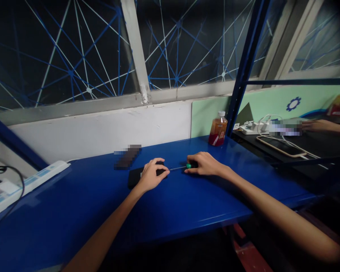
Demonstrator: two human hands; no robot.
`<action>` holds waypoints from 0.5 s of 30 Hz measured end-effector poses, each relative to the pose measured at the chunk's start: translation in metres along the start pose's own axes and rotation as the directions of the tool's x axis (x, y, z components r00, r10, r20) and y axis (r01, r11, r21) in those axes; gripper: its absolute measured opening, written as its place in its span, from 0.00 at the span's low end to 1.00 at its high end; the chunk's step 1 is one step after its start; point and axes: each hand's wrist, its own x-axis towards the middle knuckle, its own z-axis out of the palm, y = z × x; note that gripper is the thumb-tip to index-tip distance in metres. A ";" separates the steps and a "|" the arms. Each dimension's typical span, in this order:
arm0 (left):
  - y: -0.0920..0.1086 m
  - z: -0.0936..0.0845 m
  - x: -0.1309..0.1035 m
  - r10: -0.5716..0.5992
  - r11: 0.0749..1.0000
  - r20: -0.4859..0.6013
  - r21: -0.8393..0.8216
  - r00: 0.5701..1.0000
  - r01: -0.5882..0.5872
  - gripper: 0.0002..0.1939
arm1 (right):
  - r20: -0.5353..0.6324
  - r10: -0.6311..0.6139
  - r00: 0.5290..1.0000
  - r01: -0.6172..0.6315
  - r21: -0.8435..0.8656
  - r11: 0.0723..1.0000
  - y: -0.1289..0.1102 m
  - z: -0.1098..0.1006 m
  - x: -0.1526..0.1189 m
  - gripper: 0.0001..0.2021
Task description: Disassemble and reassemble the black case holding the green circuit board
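A screwdriver (189, 166) with a green and dark handle and a thin metal shaft lies level in my right hand (205, 164), whose fingers are wrapped round the handle. Its shaft points left, and the tip ends by the thumb and fingertips of my left hand (153, 175). That hand is curled over a flat black box-like object (134, 177) on the table, gripping its right part. A small light mark shows on the object beside my hand. Whether the tip touches the black object cannot be seen.
The blue table (204, 204) holds a dark, blurred rectangular thing (128, 156), a white power strip (31, 185) at left and a drink bottle (218, 129) at the back. On the right, another person's hand (317, 125) is above a dark desk with a phone (282, 146) and cables.
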 end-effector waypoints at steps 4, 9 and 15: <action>-0.002 0.001 0.001 0.004 0.999 -0.003 -0.033 1.000 -0.004 0.14 | 0.005 -0.001 1.000 0.001 0.010 1.000 0.000 -0.001 -0.001 0.17; -0.002 -0.001 0.001 -0.018 0.998 0.011 -0.058 1.000 0.018 0.16 | 0.021 0.006 1.000 -0.006 0.002 1.000 0.001 -0.001 -0.001 0.18; -0.002 -0.001 0.001 0.012 0.999 0.016 -0.054 1.000 -0.011 0.15 | 0.041 -0.003 0.999 0.004 -0.007 1.000 -0.001 0.004 0.000 0.18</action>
